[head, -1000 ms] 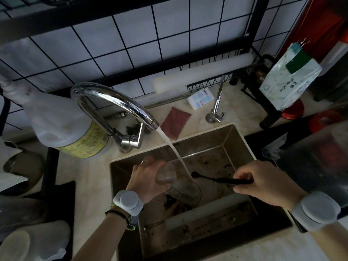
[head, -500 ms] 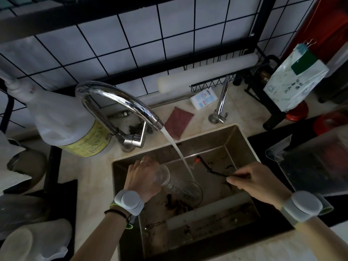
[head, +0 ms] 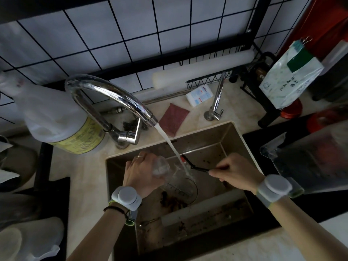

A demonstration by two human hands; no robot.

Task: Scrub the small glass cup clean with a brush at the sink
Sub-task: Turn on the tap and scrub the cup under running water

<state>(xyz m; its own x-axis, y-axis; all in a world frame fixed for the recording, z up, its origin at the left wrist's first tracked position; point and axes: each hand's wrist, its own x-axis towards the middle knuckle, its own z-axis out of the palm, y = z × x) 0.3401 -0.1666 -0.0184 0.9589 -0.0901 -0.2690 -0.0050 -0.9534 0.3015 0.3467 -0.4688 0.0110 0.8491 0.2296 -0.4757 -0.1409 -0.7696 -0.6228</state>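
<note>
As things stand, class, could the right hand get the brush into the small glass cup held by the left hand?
Probably yes. The right hand holds the brush beside the small glass cup, which the left hand tilts over the sink. Only the running water falls between them.

A pale stone counter (head: pixel 90 174) is carrying the sunken steel sink (head: pixel 239 140); at 12 o'clock of the sink a red scouring pad (head: pixel 174 119) is lying flat, a white packet (head: pixel 199 95) just beyond it, a labelled white jug (head: pixel 62 119) standing at 10 o'clock

Black brush (head: pixel 197 167), clear cup (head: pixel 161 166), maroon pad (head: pixel 174 119).
</note>
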